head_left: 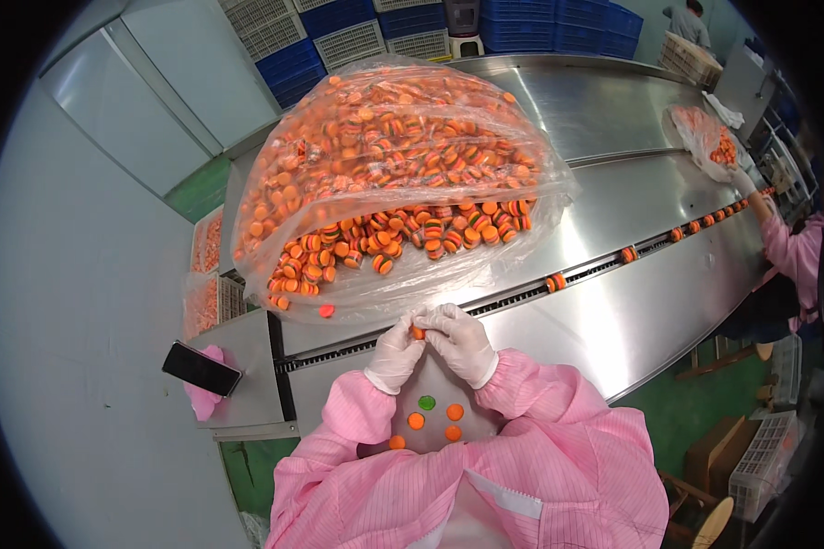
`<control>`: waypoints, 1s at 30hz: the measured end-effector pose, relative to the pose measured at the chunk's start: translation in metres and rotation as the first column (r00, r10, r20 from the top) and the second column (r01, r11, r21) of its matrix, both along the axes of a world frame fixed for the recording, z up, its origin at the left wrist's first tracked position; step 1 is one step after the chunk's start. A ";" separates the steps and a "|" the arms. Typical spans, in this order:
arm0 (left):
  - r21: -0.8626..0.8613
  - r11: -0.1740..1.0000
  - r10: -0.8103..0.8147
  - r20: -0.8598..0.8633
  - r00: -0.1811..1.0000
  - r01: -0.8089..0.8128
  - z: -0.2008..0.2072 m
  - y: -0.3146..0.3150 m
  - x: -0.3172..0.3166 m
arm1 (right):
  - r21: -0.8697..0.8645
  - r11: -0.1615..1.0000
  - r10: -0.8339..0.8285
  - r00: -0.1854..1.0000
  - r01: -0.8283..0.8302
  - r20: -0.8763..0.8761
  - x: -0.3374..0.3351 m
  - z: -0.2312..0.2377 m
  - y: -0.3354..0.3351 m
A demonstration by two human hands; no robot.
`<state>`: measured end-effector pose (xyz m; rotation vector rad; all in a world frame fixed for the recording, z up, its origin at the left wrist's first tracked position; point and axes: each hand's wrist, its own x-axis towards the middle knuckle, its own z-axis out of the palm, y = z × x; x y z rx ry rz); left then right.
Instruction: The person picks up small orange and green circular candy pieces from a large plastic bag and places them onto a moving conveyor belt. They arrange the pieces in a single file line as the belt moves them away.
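Observation:
My left hand [394, 355] and my right hand [461, 342], both in white gloves, meet just in front of the conveyor slot. Their fingertips pinch a small orange gummy candy [418, 332] between them; the fingers partly cover it. On the steel table close to my body lie several loose orange discs [417, 421] and one green disc [427, 403]. Beyond my hands, a large clear plastic bag [449, 273] lies with its mouth toward me. It is heaped with striped orange, red, yellow and green gummy candies [382, 264]. A red disc [327, 311] rests by its near edge.
A chain conveyor slot [513, 298] crosses the table, carrying spaced striped candies [556, 283] at right. A co-worker's pink sleeve [786, 252] reaches in beside a smaller bag [700, 133]. A phone [201, 368] lies on pink cloth at left. Crates [290, 69] stand behind.

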<state>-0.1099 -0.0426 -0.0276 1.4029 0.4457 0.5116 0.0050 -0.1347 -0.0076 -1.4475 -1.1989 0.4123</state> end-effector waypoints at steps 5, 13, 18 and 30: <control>-0.266 0.949 -0.134 0.156 0.979 0.173 0.001 0.010 -0.006 | 0.025 0.973 0.214 0.848 -0.231 -0.485 0.010 0.013 -0.011; -0.288 0.943 -0.149 0.081 0.986 0.166 0.003 0.010 -0.008 | -0.157 0.964 0.165 0.943 -0.216 -0.289 0.021 -0.004 -0.007; -0.357 0.931 -0.081 -0.009 0.997 0.073 0.001 0.015 -0.020 | -0.245 0.915 0.219 0.906 -0.319 -0.362 0.015 -0.012 0.010; -0.272 0.956 0.099 -0.063 0.993 -0.113 -0.001 0.023 -0.026 | -0.452 0.704 -0.127 0.724 0.547 0.679 0.090 0.004 0.130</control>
